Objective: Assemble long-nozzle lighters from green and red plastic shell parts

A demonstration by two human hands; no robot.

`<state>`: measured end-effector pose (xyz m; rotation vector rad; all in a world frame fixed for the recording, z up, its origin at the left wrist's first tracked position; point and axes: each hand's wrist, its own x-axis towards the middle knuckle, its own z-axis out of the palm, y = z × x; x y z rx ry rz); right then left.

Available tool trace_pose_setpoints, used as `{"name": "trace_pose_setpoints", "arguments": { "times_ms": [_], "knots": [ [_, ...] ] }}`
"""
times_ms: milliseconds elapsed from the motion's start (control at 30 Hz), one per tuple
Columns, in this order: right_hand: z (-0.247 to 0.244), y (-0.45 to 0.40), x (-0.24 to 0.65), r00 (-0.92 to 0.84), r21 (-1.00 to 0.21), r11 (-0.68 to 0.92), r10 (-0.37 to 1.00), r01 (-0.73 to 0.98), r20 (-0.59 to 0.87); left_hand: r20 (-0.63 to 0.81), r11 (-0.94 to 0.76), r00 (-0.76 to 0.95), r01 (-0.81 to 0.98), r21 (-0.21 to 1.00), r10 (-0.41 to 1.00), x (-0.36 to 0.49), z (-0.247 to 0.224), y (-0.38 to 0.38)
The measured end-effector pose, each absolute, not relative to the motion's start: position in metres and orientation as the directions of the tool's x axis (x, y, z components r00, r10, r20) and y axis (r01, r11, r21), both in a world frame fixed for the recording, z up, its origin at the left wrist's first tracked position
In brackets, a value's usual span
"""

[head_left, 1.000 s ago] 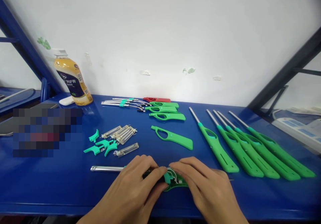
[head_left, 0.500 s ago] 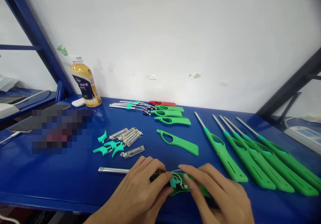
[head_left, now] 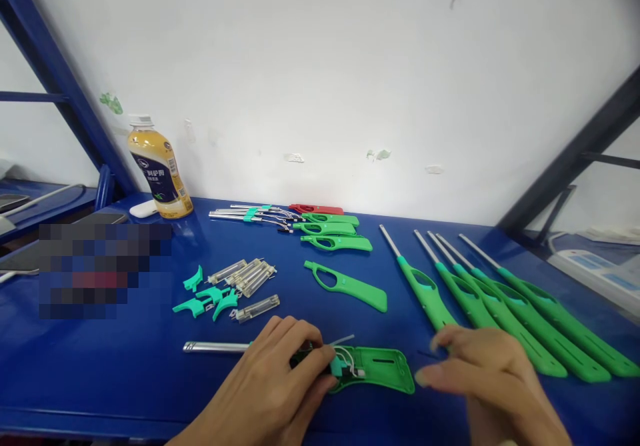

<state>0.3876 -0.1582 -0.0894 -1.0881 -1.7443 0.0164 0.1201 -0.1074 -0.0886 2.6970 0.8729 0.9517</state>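
An open green lighter shell (head_left: 387,369) lies near the table's front edge, with white wires and a teal trigger (head_left: 338,367) inside. A metal tube (head_left: 215,347) sticks out to its left, and a thin clear tube (head_left: 343,340) rises beside the wires. Closed over the shell's left part, my left hand (head_left: 280,373) grips it. My right hand (head_left: 480,373) is off the shell to the right, blurred, thumb and forefinger apart, with nothing visible between them. Behind the shell lies an empty green half (head_left: 353,287).
Clear gas tanks (head_left: 257,307) and teal triggers (head_left: 190,307) lie left of centre. Metal tubes with wires (head_left: 245,214) and a red handle half (head_left: 317,210) are at the back. Several long green lighters (head_left: 425,293) lie at right. A bottle (head_left: 160,173) stands at back left.
My right hand has let go of the shell and moved right, uncovering its right end. My left hand keeps its grip. The view has shifted slightly.
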Motion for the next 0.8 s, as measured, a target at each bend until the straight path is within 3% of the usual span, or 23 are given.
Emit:
{"name": "trace_pose_setpoints", "arguments": {
  "times_ms": [233,500,667,800],
  "knots": [
    [-0.094,-0.124,0.401,-0.054,-0.558,0.551,0.74,0.62,0.67,0.516,-0.81,0.625,0.485,0.33,0.585,0.121,-0.089,-0.108],
    [-0.096,-0.133,0.385,-0.009,-0.579,0.404,0.825,0.708,0.565,0.527,-0.809,0.618,0.497,0.314,0.584,0.122,-0.086,-0.106],
    [-0.089,-0.142,0.37,-0.028,-0.435,0.333,0.819,0.837,0.573,0.484,-0.809,0.661,0.549,0.209,0.574,0.112,-0.08,-0.108],
    [-0.088,-0.136,0.374,-0.132,-0.277,0.378,0.767,0.883,0.627,0.421,-0.75,0.625,0.597,0.284,0.657,0.095,-0.063,-0.099]
  ]
}}
